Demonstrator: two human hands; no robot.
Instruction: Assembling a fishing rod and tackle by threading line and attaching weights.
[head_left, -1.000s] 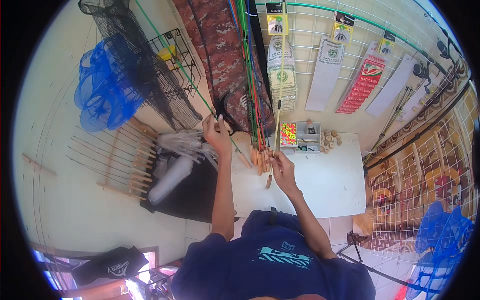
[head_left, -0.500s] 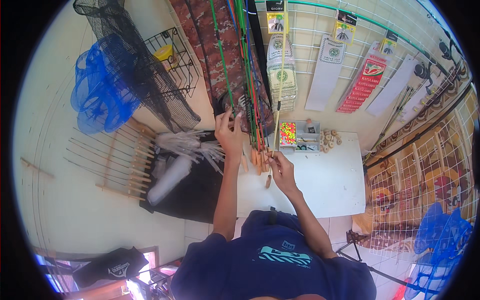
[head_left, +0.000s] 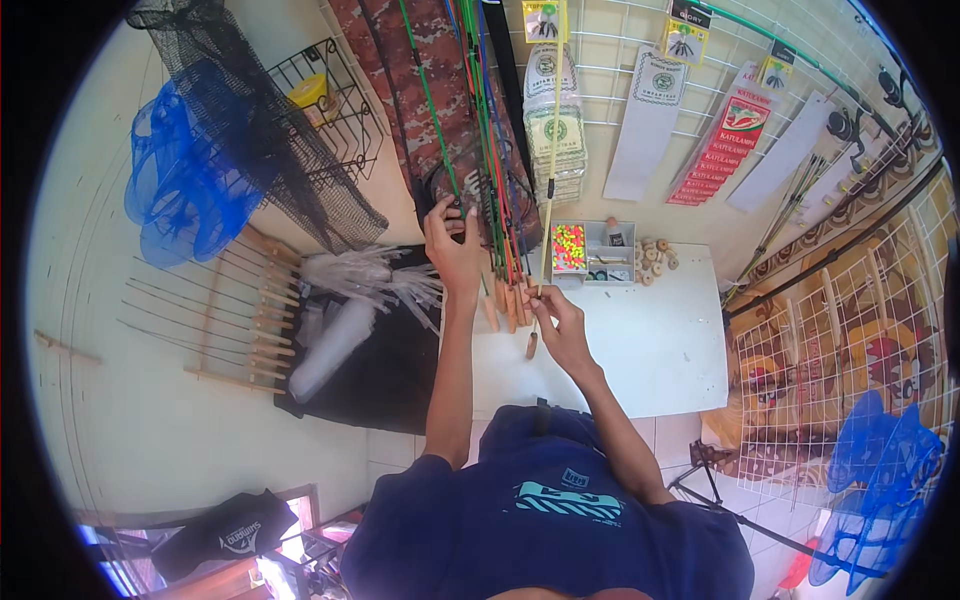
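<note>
— What are the hands doing?

— The left hand (head_left: 452,243) is raised against a bundle of thin fishing rods (head_left: 487,150), fingers curled round a green rod (head_left: 428,95) that slants up and to the left. The right hand (head_left: 560,325) sits lower, fingers pinched on the handle of a yellow rod (head_left: 551,170) just above its wooden butt.

— How do the rods look?

— Slender, in green, red and yellow, with pale wooden grips (head_left: 508,305) bunched together between the two hands, leaning against a camouflage-patterned cloth (head_left: 400,90).

— And around them?

— The grips rest at the edge of a white table (head_left: 640,350), where a compartment box (head_left: 592,255) of bright floats stands beside small wooden rings (head_left: 655,255). To the left are clear plastic sleeves (head_left: 350,285) on a black mat (head_left: 385,365) and blue and black nets (head_left: 200,170). A wire grid wall (head_left: 620,60) carries hanging packets.
</note>
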